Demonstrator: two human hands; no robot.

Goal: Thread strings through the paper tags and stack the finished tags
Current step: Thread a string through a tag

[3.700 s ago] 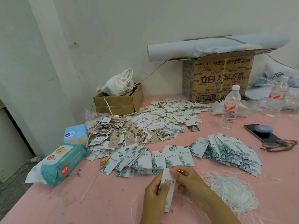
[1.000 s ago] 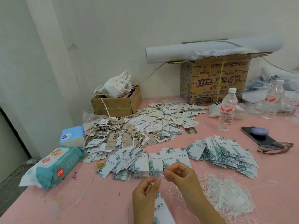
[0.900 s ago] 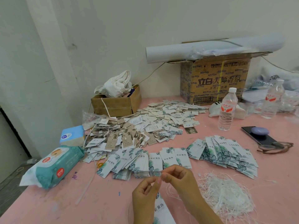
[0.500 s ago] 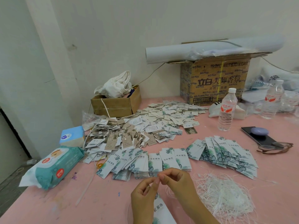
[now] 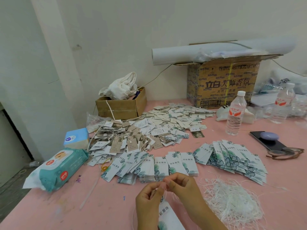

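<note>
At the table's near edge my left hand point(image 5: 148, 199) and my right hand point(image 5: 183, 186) meet fingertip to fingertip, both pinching a thin white string point(image 5: 166, 192). A white paper tag with a green leaf print point(image 5: 167, 216) hangs below the hands on that string. To the right lies a tangled heap of white strings point(image 5: 232, 201). Just beyond the hands a fanned row of leaf-print tags point(image 5: 149, 166) runs left to right, and a second fan of the same tags point(image 5: 232, 158) lies further right.
A big mound of loose tags point(image 5: 149, 130) covers the middle of the pink table point(image 5: 58, 213). Wet wipes point(image 5: 56, 168) and a tissue pack point(image 5: 76, 138) lie left. Cardboard boxes point(image 5: 121, 105) stand at the wall. A water bottle point(image 5: 235, 113), phone point(image 5: 265, 141) and glasses point(image 5: 284, 152) sit right.
Earlier my left hand held the tag upright while the right fed the string. Now the tag hangs below and both hands have closed together on the string.
</note>
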